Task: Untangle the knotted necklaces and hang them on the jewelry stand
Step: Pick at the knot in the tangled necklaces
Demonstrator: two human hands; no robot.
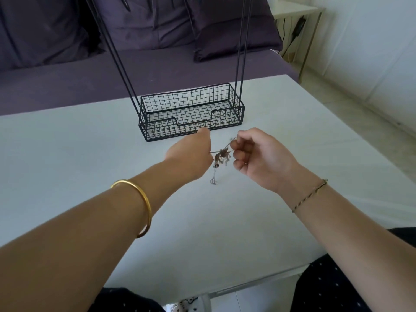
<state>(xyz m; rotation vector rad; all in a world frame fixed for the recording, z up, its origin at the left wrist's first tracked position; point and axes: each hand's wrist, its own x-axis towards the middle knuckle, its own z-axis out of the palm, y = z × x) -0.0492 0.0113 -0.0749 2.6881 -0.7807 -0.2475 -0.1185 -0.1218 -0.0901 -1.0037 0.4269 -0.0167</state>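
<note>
Item: knot of necklaces [221, 157], a dark clump of fine chain, held in the air between my two hands, above the table [90, 154] and just in front of the jewelry stand [155, 128]. One loose end hangs below the clump and finishes in a small ring [213, 181]; I cannot tell whether that ring touches the tabletop. Left hand [191, 152]: fingers curled, pinching a strand at the knot's left side. Right hand [258, 158]: thumb and fingertips pinching a strand at its right side, the other fingers loosely curled. Stand: black wire basket base, thin uprights rising out of view, hanging bars not visible. Wrists: gold bangle [144, 206] on the left, thin cord bracelet [310, 194] on the right. Beyond the table: purple sofa [67, 70]. Risks, as I judge them: drawing the two strands straight apart would cinch the knot tighter; a sharp tug could snap a fine link; the hanging end, so near the basket mesh, could snag there; a slipped pinch would drop the clump and let the loops tangle again.
</note>
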